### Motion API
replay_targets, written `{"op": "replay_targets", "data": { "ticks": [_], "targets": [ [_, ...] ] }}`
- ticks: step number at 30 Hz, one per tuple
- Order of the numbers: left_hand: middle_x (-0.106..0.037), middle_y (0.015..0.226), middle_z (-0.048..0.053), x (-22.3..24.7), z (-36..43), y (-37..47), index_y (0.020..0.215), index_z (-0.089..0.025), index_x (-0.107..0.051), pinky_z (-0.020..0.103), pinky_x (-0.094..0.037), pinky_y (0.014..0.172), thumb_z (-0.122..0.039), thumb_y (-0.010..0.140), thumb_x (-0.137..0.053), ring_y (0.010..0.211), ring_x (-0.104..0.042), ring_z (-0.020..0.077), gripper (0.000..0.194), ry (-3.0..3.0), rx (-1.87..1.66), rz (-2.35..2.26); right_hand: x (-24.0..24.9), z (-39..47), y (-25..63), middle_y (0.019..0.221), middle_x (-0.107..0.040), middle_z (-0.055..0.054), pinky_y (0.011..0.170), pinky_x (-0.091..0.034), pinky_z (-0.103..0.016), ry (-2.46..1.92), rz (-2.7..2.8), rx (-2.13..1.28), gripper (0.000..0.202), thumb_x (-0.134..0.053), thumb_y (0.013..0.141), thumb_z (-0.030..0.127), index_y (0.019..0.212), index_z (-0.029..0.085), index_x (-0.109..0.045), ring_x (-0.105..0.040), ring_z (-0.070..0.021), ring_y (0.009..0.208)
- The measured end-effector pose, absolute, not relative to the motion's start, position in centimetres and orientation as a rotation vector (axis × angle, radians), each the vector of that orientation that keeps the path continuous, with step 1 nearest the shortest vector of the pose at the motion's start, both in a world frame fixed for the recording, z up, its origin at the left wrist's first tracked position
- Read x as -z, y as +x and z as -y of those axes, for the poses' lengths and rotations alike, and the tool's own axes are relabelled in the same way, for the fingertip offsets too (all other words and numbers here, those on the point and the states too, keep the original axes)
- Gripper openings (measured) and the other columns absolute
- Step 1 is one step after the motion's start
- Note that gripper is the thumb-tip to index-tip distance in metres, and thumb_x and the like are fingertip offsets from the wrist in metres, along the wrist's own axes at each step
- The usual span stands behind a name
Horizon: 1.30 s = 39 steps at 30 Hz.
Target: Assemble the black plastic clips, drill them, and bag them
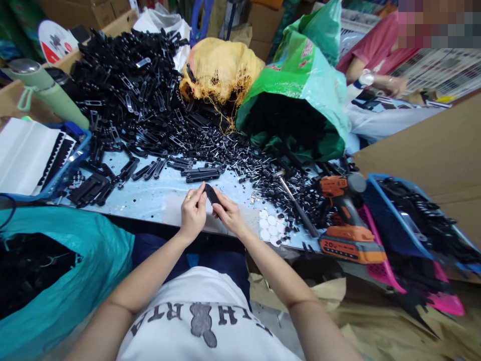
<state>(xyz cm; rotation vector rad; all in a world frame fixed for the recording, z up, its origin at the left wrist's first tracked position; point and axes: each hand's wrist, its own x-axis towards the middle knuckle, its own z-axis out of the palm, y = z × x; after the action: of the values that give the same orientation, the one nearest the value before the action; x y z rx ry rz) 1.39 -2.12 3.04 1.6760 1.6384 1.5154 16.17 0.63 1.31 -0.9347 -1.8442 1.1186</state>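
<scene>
Between my two hands is a small, long black plastic part (212, 194) with a rounded end. My left hand (194, 209) pinches its upper left end between thumb and fingers, and a ring shows on one finger. My right hand (229, 212) grips the lower right side of the same part. Just beyond my fingers lie a few assembled black bars (204, 174) on the light blue tabletop (150, 195). White round discs (269, 226) rest on the table to the right of my right hand. Its exact kind I cannot make out.
A large heap of black parts (128, 85) fills the back left, with loose black-headed pins (240, 153) before a green bag (293, 80). A hammer (298, 205) and an orange cordless drill (349, 220) lie right. A teal sack (101, 265) stands left. Another person's hand (394, 86) is far right.
</scene>
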Motion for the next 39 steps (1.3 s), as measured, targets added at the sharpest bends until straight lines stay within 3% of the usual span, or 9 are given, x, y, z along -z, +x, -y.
{"op": "replay_targets", "data": {
  "ticks": [6,10,16,18,21,27,32,37,39],
  "targets": [
    [-0.061,0.096,0.008,-3.3,1.7,1.4,0.115,-0.017,-0.06,0.03,-0.047,0.082,-0.034,0.092,-0.04,0.091,-0.058,0.0162,0.035,1.765,-1.589,-1.453,0.5,0.6,14.8,0.086,-0.055,-0.004,0.057,-0.051,-0.029,-0.925,1.759,-0.965,0.05,-0.047,0.088,0.042,0.136,0.028,-0.041,-0.051,-0.0105,0.056],
    [-0.061,0.089,0.006,-3.3,1.8,1.1,0.115,-0.017,-0.057,0.024,-0.049,0.058,-0.047,0.087,-0.045,0.062,-0.057,0.0101,0.044,1.275,-1.449,-1.301,1.8,0.5,14.8,0.099,-0.055,-0.007,0.05,-0.049,-0.026,-0.991,1.598,-1.085,0.051,-0.04,0.089,0.048,0.135,0.027,-0.041,-0.05,-0.0082,0.052],
    [-0.047,0.048,-0.007,-3.9,2.9,0.2,0.096,-0.011,-0.058,0.012,-0.016,0.028,-0.05,0.07,-0.067,0.03,-0.034,0.0018,0.047,0.672,-0.874,-0.894,0.8,-0.6,17.1,0.092,-0.058,-0.005,0.059,-0.051,-0.029,-0.893,1.801,-0.91,0.049,-0.044,0.089,0.045,0.134,0.028,-0.042,-0.054,-0.0113,0.059],
    [-0.043,0.04,-0.009,-3.7,3.2,0.1,0.095,-0.011,-0.058,0.013,-0.009,0.027,-0.05,0.069,-0.067,0.025,-0.028,0.0014,0.047,0.633,-0.806,-0.891,-0.1,-1.1,18.2,0.096,-0.059,-0.006,0.068,-0.051,-0.031,-0.814,1.96,-0.762,0.049,-0.045,0.089,0.044,0.135,0.028,-0.041,-0.057,-0.0147,0.071],
    [-0.041,0.033,-0.007,-3.0,3.9,-0.3,0.085,-0.01,-0.059,0.014,-0.016,0.027,-0.056,0.072,-0.061,0.025,-0.032,0.0045,0.048,0.631,-0.785,-0.834,-1.6,-1.7,20.1,0.096,-0.058,-0.007,0.071,-0.049,-0.03,-0.72,2.2,-0.556,0.053,-0.042,0.09,0.046,0.138,0.025,-0.036,-0.056,-0.0165,0.081],
    [-0.043,0.029,-0.005,-2.5,5.4,-2.4,0.061,-0.014,-0.048,0.013,-0.014,0.027,-0.054,0.073,-0.061,0.022,-0.029,0.0037,0.043,0.702,-0.864,-0.952,-3.5,-2.1,24.3,0.088,-0.057,-0.008,0.06,-0.044,-0.025,-0.634,2.781,0.019,0.049,-0.039,0.09,0.049,0.13,0.023,-0.046,-0.054,-0.0144,0.07],
    [-0.042,0.029,-0.004,-3.2,6.7,-2.8,0.056,-0.015,-0.045,0.013,-0.012,0.028,-0.056,0.072,-0.061,0.023,-0.031,0.0039,0.047,0.75,-0.838,-1.053,-3.7,-1.3,25.4,0.082,-0.056,-0.005,0.059,-0.041,-0.024,-0.548,2.884,0.158,0.045,-0.041,0.091,0.046,0.13,0.024,-0.047,-0.051,-0.0135,0.066],
    [-0.039,0.028,-0.006,-4.8,8.1,-6.1,0.053,-0.016,-0.042,0.013,-0.019,0.029,-0.055,0.07,-0.063,0.024,-0.031,0.0036,0.048,0.726,-1.04,-1.271,-3.1,-2.1,28.8,0.075,-0.056,-0.005,0.061,-0.039,-0.026,-0.992,2.848,0.179,0.045,-0.037,0.092,0.045,0.125,0.019,-0.052,-0.05,-0.0145,0.065],
    [-0.043,0.031,-0.005,-4.9,8.1,-6.3,0.054,-0.016,-0.043,0.013,-0.02,0.03,-0.054,0.072,-0.061,0.026,-0.033,0.0036,0.045,0.743,-1.144,-1.358,-3.4,-2.7,29.3,0.086,-0.059,-0.009,0.071,-0.041,-0.029,-1.241,2.753,0.176,0.048,-0.039,0.09,0.048,0.126,0.019,-0.052,-0.053,-0.0169,0.075]
  ]
}}
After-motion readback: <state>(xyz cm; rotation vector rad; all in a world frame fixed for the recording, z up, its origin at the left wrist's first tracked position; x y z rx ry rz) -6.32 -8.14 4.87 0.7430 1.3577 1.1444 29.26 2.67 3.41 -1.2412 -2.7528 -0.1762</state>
